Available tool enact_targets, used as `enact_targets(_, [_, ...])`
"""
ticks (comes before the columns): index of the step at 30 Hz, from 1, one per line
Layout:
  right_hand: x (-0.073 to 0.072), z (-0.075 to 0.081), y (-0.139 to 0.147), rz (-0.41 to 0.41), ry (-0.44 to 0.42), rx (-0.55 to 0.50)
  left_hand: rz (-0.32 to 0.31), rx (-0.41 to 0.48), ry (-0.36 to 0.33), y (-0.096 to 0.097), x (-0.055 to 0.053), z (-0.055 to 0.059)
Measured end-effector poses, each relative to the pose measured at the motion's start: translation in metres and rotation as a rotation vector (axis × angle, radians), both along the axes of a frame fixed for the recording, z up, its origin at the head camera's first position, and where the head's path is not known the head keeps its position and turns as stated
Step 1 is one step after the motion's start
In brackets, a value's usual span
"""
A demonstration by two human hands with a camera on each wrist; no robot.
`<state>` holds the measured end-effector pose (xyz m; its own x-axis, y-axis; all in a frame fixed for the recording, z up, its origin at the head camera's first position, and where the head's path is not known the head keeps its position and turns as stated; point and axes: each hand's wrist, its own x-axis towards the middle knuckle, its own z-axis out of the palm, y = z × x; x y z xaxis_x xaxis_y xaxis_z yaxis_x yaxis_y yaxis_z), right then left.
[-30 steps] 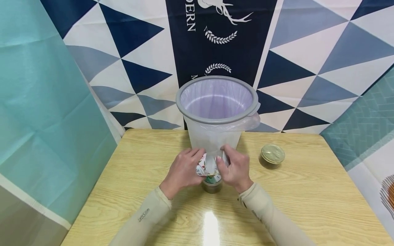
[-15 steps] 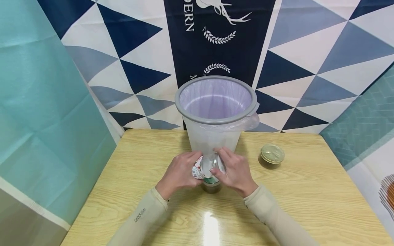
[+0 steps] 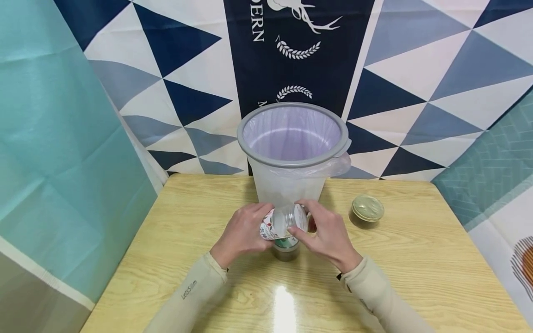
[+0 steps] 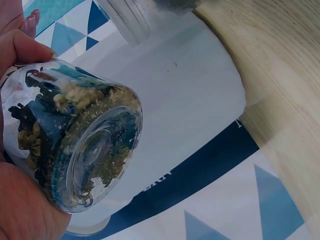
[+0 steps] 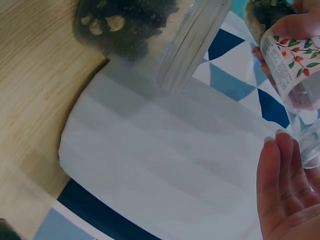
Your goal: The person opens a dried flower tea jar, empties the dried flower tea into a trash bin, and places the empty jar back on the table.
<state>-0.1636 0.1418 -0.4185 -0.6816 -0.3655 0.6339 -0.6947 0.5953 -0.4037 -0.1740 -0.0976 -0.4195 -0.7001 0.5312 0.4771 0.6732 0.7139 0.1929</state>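
Left hand (image 3: 245, 229) of mine is wrapped round a glass jar (image 3: 278, 225), tipped on its side above the middle of the worktop (image 3: 416, 259). Thumb and fingers of my right hand (image 3: 329, 231) stand either side of its mouth end; whether they pinch it or merely touch, I cannot tell. Lying it sideways probably lets each hand take one end and work against the other. Dark bits (image 4: 107, 167) show through its base; what they are I can't make out, and my fingers cover part of the label.

Below the jar a second jar (image 3: 286, 252) stands on the worktop, its upper part hidden from above and its outline cut off at my wrists. Near the far edge is a bin (image 3: 291, 187), its purple liner (image 3: 291, 134) likely lapped over the rim to stop slipping. A round pot (image 3: 368, 208) sits toward the far right corner.
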Motion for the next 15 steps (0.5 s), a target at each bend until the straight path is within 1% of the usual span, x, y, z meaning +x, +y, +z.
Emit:
enact_targets(4, [0.0,0.003,0.003,0.051,-0.046,0.003,-0.001,-0.009,-0.004,0.0,-0.001,0.0])
enact_targets(9, [0.001,0.008,0.007,0.129,-0.127,0.039,0.008,-0.022,-0.011,-0.001,-0.002,-0.001])
enact_targets(12, [0.003,0.011,0.01,0.136,-0.158,0.071,0.009,-0.024,-0.002,-0.001,-0.002,-0.001])
enact_targets(15, [0.003,0.012,0.013,0.133,-0.165,0.09,0.011,-0.026,0.004,-0.001,-0.002,-0.001])
